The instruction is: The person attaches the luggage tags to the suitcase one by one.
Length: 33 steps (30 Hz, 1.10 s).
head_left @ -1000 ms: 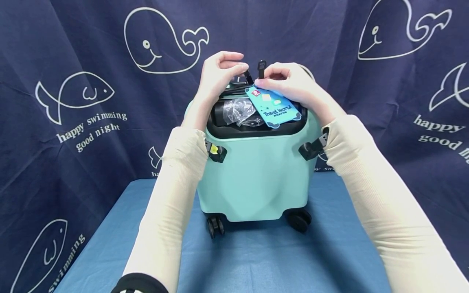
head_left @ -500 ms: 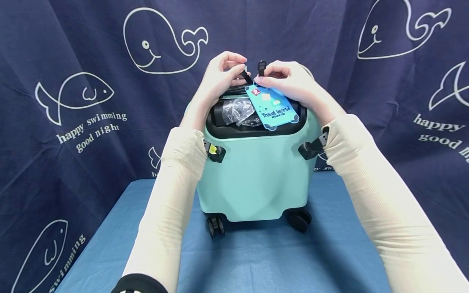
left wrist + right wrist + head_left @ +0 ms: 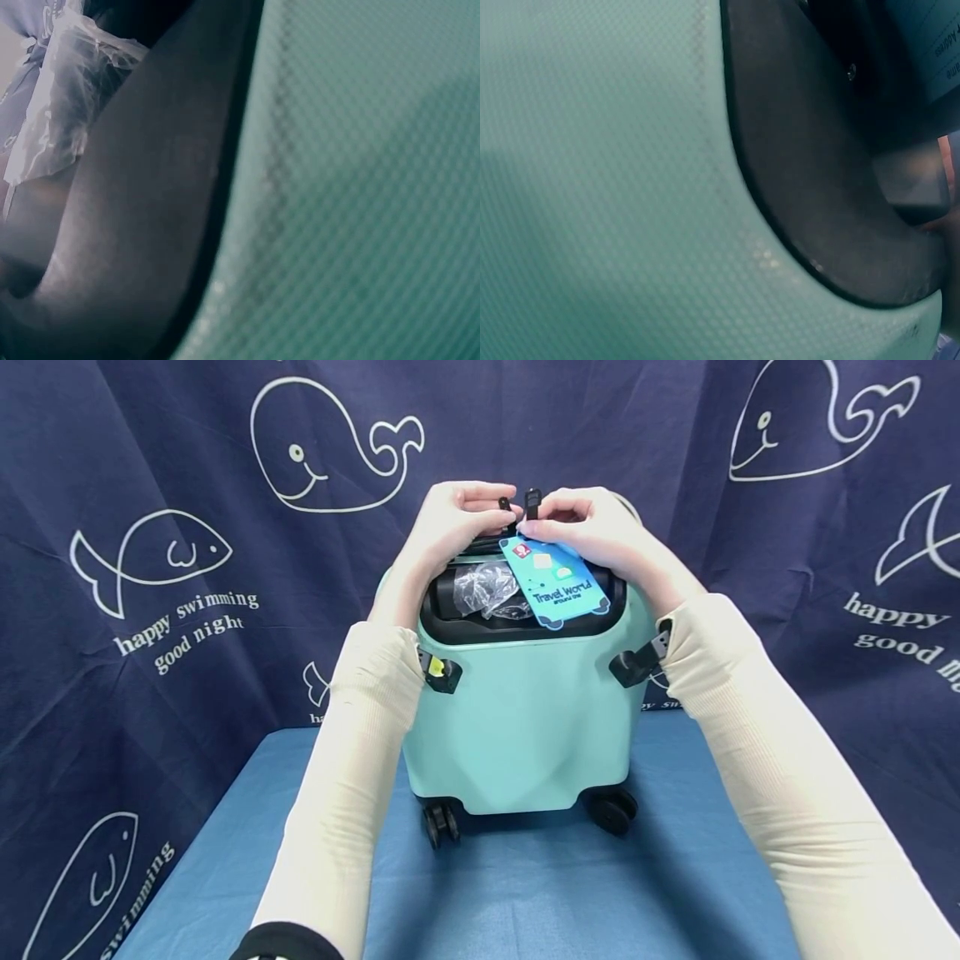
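Note:
A light blue luggage tag (image 3: 561, 583) printed "Travel World" hangs at the top of a mint-green suitcase (image 3: 525, 718). Two black strap ends rise above it. My left hand (image 3: 457, 522) pinches the left strap end (image 3: 505, 505) between thumb and fingers. With thumb and index finger, my right hand (image 3: 585, 522) pinches the strap just below the black buckle end (image 3: 532, 500). The ends stand close together but apart. Behind the tag, the strap's path is hidden. In the right wrist view, part of the tag (image 3: 934, 45) shows printed lines.
Clear plastic wrap (image 3: 483, 589) sits in the suitcase's black recess (image 3: 495, 631). The suitcase stands upright on black wheels (image 3: 441, 823) on a blue-covered table (image 3: 517, 893). A navy curtain (image 3: 187, 443) with white whale and fish drawings hangs behind.
My left hand has shifted slightly right and down, bringing its strap end upright and nearer the buckle end. The tag has swung a little left and down; my right hand barely moved.

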{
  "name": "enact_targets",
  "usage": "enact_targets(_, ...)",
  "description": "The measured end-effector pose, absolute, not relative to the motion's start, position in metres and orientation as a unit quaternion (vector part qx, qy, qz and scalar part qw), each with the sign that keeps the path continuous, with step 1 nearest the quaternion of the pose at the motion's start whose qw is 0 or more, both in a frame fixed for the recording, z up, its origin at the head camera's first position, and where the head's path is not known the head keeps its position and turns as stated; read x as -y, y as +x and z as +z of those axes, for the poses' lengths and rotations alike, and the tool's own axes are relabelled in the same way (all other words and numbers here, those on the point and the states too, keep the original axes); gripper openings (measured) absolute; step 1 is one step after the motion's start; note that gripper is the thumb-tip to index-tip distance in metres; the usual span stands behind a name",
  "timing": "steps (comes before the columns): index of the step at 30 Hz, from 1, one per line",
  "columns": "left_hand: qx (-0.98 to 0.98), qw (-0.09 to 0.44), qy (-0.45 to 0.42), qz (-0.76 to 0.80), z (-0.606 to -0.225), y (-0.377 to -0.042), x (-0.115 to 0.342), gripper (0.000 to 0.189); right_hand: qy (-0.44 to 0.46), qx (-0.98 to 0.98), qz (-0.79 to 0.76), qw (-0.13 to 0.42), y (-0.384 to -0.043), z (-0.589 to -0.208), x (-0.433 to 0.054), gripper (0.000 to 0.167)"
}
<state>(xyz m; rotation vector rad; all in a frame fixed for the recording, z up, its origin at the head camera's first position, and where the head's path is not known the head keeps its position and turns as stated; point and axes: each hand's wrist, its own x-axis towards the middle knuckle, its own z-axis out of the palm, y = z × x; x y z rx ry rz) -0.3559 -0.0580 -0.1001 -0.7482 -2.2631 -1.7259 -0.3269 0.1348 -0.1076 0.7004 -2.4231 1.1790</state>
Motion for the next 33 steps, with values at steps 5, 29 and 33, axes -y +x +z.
enact_targets(5,0.764,0.114,-0.261,-0.58,-0.1008,-0.3568,0.0567,0.019,0.253,0.845,0.436,0.179,-0.3276,-0.1081,-0.1343,0.014)
enact_targets(29,0.756,0.113,-0.278,-0.582,-0.1024,-0.357,0.0533,0.008,0.283,0.803,0.475,0.222,-0.3281,-0.112,-0.1351,0.013)
enact_targets(33,0.745,0.11,-0.277,-0.597,-0.1021,-0.3566,0.0535,0.008,0.287,0.797,0.483,0.224,-0.3276,-0.108,-0.1344,0.016)
